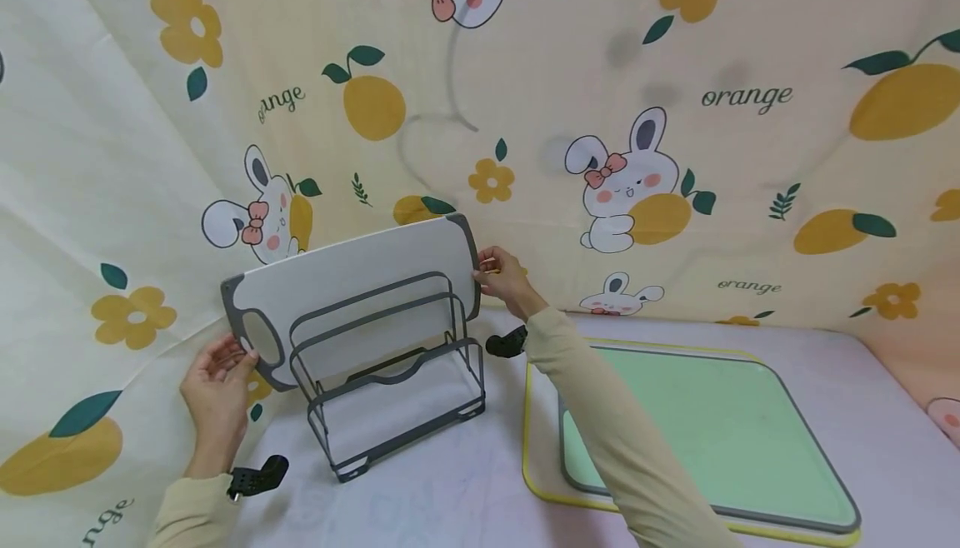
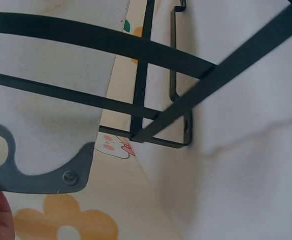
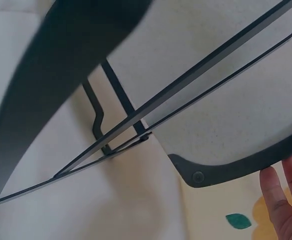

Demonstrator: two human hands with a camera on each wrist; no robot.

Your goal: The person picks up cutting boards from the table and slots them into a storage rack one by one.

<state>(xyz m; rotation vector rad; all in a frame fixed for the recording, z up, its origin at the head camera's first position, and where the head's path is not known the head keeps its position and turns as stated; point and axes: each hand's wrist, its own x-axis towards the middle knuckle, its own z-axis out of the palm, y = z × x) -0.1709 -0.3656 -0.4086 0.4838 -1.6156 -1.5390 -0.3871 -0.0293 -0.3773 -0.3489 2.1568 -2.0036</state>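
A white cutting board (image 1: 360, 265) with grey corners and a grey-rimmed handle hole stands on its long edge at the rear of a dark wire rack (image 1: 390, 379). The rack's loops cross in front of it in the head view. My left hand (image 1: 219, 394) holds the board's left end near the handle hole, thumb towards me. At the opposite end, my right hand (image 1: 508, 279) pinches the grey right edge. In the left wrist view, fingertips (image 2: 1, 207) meet the grey trim; the right wrist view shows fingers (image 3: 273, 187) along the other end's trim.
Right of the rack, a green board (image 1: 697, 423) with a grey rim lies on top of a larger yellow-edged board (image 1: 543, 481). My right forearm reaches across both. A patterned cloth (image 1: 525, 98) with rabbits and oranges hangs behind the white table (image 1: 442, 498).
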